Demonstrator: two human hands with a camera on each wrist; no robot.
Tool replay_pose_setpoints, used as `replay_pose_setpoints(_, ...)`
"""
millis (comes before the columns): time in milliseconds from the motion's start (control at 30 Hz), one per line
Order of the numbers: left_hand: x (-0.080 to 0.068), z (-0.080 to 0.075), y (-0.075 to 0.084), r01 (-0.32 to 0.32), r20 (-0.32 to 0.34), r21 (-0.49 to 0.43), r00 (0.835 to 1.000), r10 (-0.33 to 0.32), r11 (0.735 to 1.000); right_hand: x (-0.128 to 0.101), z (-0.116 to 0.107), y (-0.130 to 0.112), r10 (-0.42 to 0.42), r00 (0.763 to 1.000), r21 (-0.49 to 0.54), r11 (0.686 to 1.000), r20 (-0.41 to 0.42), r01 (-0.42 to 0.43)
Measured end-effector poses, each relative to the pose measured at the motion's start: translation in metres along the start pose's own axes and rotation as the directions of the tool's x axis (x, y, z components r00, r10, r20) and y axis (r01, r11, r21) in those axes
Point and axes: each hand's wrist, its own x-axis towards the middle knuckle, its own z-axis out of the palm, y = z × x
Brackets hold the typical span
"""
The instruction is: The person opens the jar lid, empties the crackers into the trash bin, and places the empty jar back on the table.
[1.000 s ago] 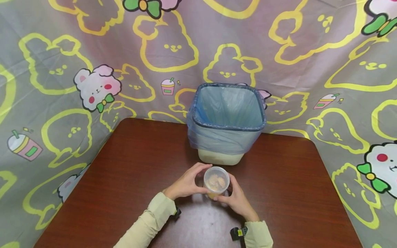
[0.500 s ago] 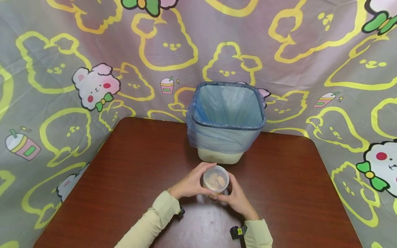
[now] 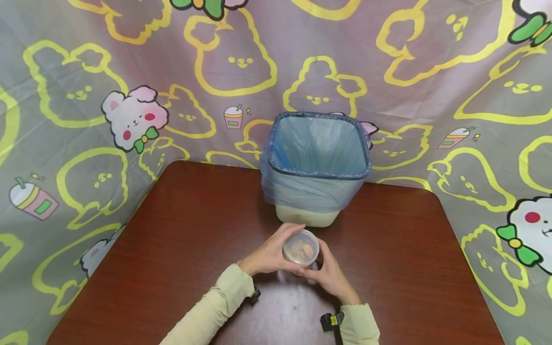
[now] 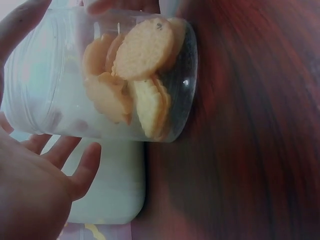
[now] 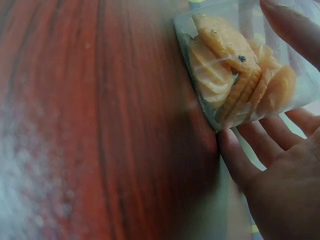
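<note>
A clear plastic jar (image 3: 300,248) with a translucent lid stands upright on the table between the two hands. Inside are several round, scalloped biscuits (image 4: 143,49), seen through the wall in both wrist views. My left hand (image 3: 270,253) grips the jar's upper part near the lid from the left, thumb on the near side and fingers on the far side. On the right, my right hand (image 3: 333,279) holds the jar's body (image 5: 235,75) between thumb and fingers. The far fingertips are partly hidden behind the jar in the head view.
Behind the jar stands a pale bin (image 3: 308,218) lined with a blue plastic bag (image 3: 319,191). The brown wooden table (image 3: 194,215) has rounded far corners. A patterned cloth (image 3: 241,48) surrounds it at the back and sides.
My left hand has shifted rightward around the jar's top, its thumb now close to the right thumb. The right hand and the jar have hardly moved.
</note>
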Motion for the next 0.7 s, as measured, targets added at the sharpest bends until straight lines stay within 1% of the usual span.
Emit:
replay_pose_setpoints(100,0.002,0.001,0.000,-0.001,-0.004,-0.011,1.000,0.001,1.000,0.000,0.000,0.000,-0.011,1.000,0.000,1.000,-0.003,0.011)
replay_pose_setpoints(233,0.003,0.003,0.000,0.006,-0.004,-0.010,1.000,-0.006,1.000,-0.002,-0.002,-0.019,-0.003,1.000,-0.011,1.000,-0.002,0.003)
replay_pose_setpoints(333,0.003,0.004,-0.001,0.003,-0.004,-0.010,1.000,-0.003,1.000,-0.004,-0.003,-0.035,0.020,1.000,-0.024,1.000,0.003,-0.020)
replay_pose_setpoints(700,0.003,0.006,0.000,0.004,0.006,0.002,1.000,-0.004,1.000,-0.004,-0.003,-0.037,0.051,0.999,-0.030,0.998,0.007,-0.051)
